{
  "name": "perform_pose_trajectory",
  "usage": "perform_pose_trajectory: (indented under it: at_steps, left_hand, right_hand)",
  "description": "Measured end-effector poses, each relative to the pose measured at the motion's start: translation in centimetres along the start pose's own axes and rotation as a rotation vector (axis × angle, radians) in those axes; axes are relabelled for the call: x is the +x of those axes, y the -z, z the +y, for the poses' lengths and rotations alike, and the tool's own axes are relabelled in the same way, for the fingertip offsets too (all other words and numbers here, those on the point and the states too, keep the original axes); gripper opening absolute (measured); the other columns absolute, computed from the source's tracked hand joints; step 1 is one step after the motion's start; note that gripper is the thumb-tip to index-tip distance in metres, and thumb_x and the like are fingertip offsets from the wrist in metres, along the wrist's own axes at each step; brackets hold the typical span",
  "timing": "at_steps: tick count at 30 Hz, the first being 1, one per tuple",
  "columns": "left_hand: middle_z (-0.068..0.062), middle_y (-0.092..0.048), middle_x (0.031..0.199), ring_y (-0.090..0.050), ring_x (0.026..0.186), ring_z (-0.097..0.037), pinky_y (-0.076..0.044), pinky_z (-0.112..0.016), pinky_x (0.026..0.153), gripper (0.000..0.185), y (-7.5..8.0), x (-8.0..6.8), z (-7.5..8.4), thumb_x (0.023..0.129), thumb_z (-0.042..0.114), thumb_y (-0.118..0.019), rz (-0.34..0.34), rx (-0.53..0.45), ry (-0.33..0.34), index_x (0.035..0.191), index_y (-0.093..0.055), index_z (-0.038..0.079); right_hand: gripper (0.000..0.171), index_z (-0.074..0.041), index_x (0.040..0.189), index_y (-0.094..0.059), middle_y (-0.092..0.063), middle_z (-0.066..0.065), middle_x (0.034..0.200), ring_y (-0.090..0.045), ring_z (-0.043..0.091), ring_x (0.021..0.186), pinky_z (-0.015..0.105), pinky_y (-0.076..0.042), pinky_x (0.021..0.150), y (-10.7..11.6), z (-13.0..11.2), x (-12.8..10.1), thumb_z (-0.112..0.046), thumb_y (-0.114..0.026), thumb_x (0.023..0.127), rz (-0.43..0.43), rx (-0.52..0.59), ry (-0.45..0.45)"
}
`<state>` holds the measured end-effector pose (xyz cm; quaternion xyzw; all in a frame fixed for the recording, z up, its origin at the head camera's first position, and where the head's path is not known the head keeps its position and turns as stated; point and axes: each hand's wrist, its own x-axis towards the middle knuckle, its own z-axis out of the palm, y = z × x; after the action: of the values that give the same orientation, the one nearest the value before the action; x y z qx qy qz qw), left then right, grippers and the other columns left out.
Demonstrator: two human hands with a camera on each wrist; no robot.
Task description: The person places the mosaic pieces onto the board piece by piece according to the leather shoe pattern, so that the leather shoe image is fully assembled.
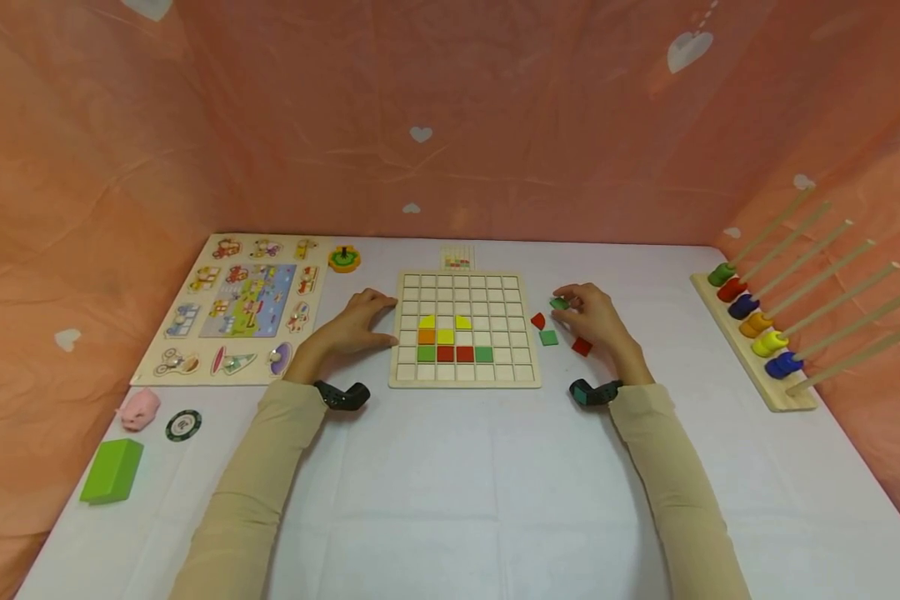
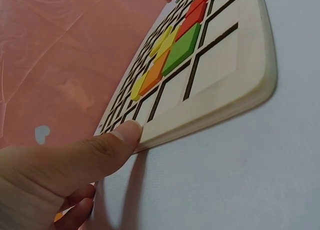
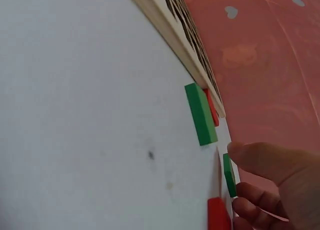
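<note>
While the left hand [image 1: 360, 321] steadies the grid board [image 1: 528, 333], the right hand [image 1: 596, 317] pinches a thin green tile [image 1: 560, 304].

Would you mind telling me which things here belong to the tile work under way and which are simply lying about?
In use:
grid board, steadied by the left hand
green tile, pinched by the right hand
loose green tile and red tiles

Lying about:
picture puzzle
ring-and-rod rack
pink pig
green block
</note>
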<state>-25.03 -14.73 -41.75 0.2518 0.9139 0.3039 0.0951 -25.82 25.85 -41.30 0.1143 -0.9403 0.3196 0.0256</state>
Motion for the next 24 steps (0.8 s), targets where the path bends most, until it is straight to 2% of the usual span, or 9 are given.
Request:
perform_pose_trajectory:
  at_steps: [8, 18, 24]
  left_hand:
    - [-0.022, -0.039, 0.130, -0.031, 0.123, -0.036, -0.025, -0.050, 0.106, 0.071, -0.1, 0.0, -0.1, 0.080, 0.023, -0.074, 0.004, -0.007, -0.001, 0.137, -0.040, -0.004]
    - [-0.023, -0.038, 0.130, -0.031, 0.121, -0.037, -0.026, -0.050, 0.104, 0.071, 0.0, 0.1, 0.0, 0.080, 0.024, -0.073, 0.003, 0.001, 0.001, 0.137, -0.040, -0.004]
    - [-0.025, -0.038, 0.131, -0.031, 0.122, -0.038, -0.026, -0.051, 0.104, 0.071, -0.1, 0.1, -0.1, 0.081, 0.023, -0.073, 0.004, 0.012, -0.003, 0.136, -0.040, -0.005]
  right_hand:
    - [0.026, 0.003, 0.107, -0.063, -0.057, 0.020, 0.098, -0.048, 0.028, 0.086, 0.038, -0.039, 0.074, -0.6, 0.4, 0.4, -0.011, -0.066, 0.085, 0.004, -0.017, 0.021]
    - [0.025, 0.003, 0.109, -0.063, -0.058, 0.020, 0.097, -0.049, 0.029, 0.087, 0.039, -0.040, 0.076, -0.3, -0.3, 0.2, -0.008, -0.062, 0.086, -0.013, -0.025, -0.001]
    - [0.025, 0.004, 0.108, -0.064, -0.059, 0.020, 0.103, -0.055, 0.031, 0.094, 0.044, -0.045, 0.082, -0.7, -1.6, -0.1, -0.007, -0.062, 0.086, -0.024, 0.046, 0.094]
